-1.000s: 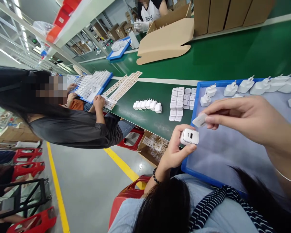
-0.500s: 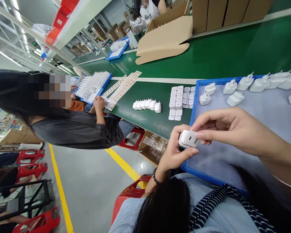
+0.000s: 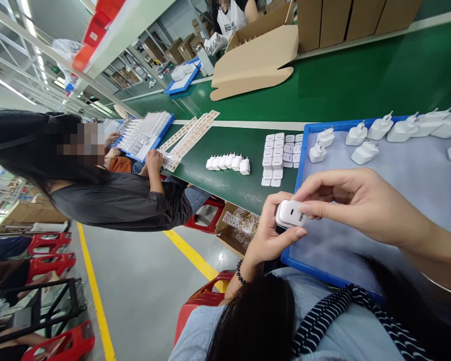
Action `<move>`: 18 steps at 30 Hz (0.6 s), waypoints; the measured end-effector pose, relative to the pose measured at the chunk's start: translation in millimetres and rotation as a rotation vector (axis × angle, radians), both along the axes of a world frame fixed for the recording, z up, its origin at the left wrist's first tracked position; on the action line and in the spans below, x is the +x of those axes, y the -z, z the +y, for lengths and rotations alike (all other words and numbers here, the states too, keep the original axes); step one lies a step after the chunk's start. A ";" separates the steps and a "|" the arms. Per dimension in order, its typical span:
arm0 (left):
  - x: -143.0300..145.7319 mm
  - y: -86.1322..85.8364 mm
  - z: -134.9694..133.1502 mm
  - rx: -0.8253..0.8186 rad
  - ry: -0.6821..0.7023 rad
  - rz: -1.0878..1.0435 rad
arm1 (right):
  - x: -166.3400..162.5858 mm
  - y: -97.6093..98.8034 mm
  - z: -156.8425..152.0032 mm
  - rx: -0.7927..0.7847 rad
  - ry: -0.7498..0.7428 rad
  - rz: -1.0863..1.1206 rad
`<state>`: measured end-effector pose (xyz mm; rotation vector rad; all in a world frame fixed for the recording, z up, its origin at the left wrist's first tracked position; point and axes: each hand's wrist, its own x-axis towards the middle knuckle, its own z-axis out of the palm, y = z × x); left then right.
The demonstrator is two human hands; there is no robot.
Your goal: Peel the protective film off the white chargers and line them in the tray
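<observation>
A white wall charger point(image 3: 290, 213) with a dark oval port and some printed letters is between my hands, above the near left corner of the blue-rimmed tray point(image 3: 299, 168). My left hand point(image 3: 266, 233) is closed around it, thumb along the lower edge. From the other side, the thumb and index finger of my right hand point(image 3: 346, 200) pinch its right end, partly covering the lettering. Its prongs are out of sight. Just beyond my hands, several white plug chargers point(image 3: 364, 152) lie in the tray.
Left of the tray stand blocks of white chargers point(image 3: 273, 155) and a short row of them point(image 3: 227, 162). Sticker sheets point(image 3: 195, 135) lie near a co-worker point(image 3: 124, 195) on the left. An open carton point(image 3: 253, 62) stands at the back; a box of scraps point(image 3: 244, 225) is below the table edge.
My hands and the charger have shifted very slightly left. My right thumb sits a little farther over the lettering. The co-worker's head on the left has moved slightly.
</observation>
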<state>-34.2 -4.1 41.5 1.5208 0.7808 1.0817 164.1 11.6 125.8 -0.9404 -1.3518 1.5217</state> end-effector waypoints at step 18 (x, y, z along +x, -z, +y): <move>2.3 -7.4 2.0 0.104 0.013 0.012 | -0.8 -0.4 -2.6 0.185 0.030 -0.195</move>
